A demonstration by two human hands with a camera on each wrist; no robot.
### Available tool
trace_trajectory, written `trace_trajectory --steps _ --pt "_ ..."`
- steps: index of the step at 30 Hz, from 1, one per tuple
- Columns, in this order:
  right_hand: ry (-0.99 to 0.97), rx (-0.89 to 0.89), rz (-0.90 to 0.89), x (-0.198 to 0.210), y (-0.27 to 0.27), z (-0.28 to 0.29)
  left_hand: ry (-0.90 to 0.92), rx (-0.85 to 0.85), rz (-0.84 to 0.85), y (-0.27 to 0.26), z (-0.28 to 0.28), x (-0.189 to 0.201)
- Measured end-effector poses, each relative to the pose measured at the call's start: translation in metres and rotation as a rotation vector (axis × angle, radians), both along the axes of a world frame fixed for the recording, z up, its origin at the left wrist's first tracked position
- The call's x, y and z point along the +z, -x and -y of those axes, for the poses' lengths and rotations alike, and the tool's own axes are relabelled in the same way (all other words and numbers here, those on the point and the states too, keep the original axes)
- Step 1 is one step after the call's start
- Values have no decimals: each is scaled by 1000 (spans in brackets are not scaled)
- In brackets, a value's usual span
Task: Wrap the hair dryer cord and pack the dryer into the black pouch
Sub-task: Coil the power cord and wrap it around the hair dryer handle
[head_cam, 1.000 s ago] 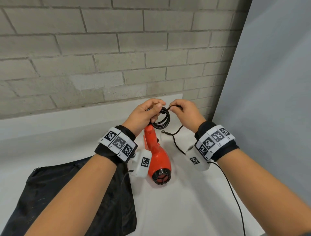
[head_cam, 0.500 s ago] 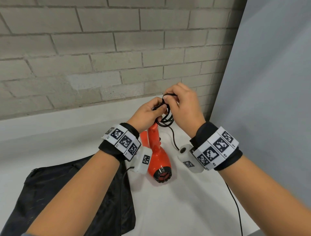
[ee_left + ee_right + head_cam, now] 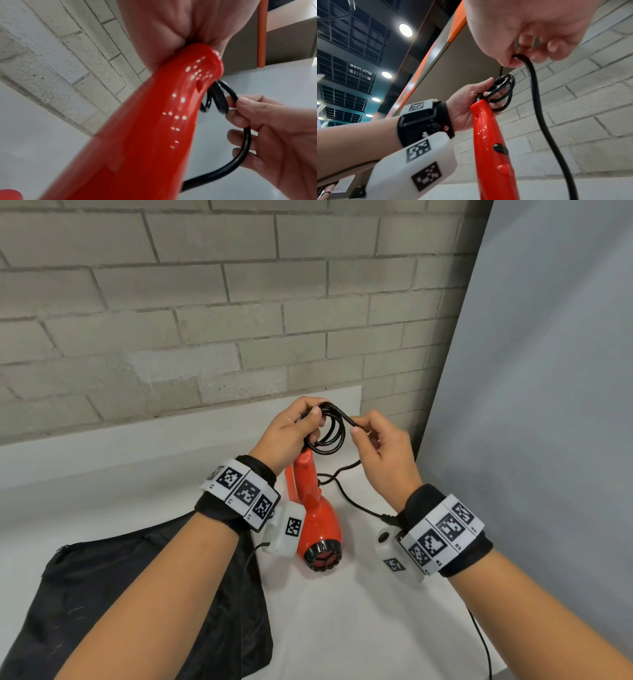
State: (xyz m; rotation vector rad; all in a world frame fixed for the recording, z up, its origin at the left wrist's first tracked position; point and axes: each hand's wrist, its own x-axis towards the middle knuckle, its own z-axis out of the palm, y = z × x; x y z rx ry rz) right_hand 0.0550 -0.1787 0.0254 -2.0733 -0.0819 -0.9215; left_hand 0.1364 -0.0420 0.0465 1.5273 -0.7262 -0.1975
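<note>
Right hand (image 3: 383,453) drew cord (image 3: 329,433) off coils beside pouch (image 3: 137,594).

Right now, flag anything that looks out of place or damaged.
Nothing stands out. The cord is only partly coiled at the red dryer handle; the rest trails loose across the table, and the black pouch lies flat.

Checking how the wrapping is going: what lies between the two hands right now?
A taut stretch of black cord runs from the coil in the left hand to the right hand; head view.
</note>
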Motion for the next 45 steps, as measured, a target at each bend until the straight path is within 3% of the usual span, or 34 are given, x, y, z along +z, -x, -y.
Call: trace_trajectory --steps 5,11,13,17,20,24,26,28,33,38,40,45 --pt "-50 50 -97 2 -1 8 -29 64 30 2 1 0" --pt "-38 92 -469 -28 -3 40 -10 141 31 1 1 0" --pt "102 41 -719 -48 -9 52 -13 142 29 2 1 0" --pt "580 -98 -1201 -80 -15 59 -13 159 34 2 2 0" --pt "734 -115 -1281 -86 -16 57 -16 174 46 2 3 0" --pt "764 -133 -1332 -83 -24 61 3 210 28 2 5 -1" --pt "758 -165 -1292 -82 -26 65 3 229 21 3 7 -2" --pt "696 -237 -1145 -79 -25 72 10 238 11 3 9 -2" --pt "525 -333 -466 -64 -19 85 20 239 23 4 13 -3" --pt "322 -137 180 -22 -11 72 -27 290 75 0 16 -4" --pt "163 39 301 -6 -7 58 -18 278 95 -1 16 -4" --pt "-163 371 288 6 -4 14 -25 298 177 1 14 0"
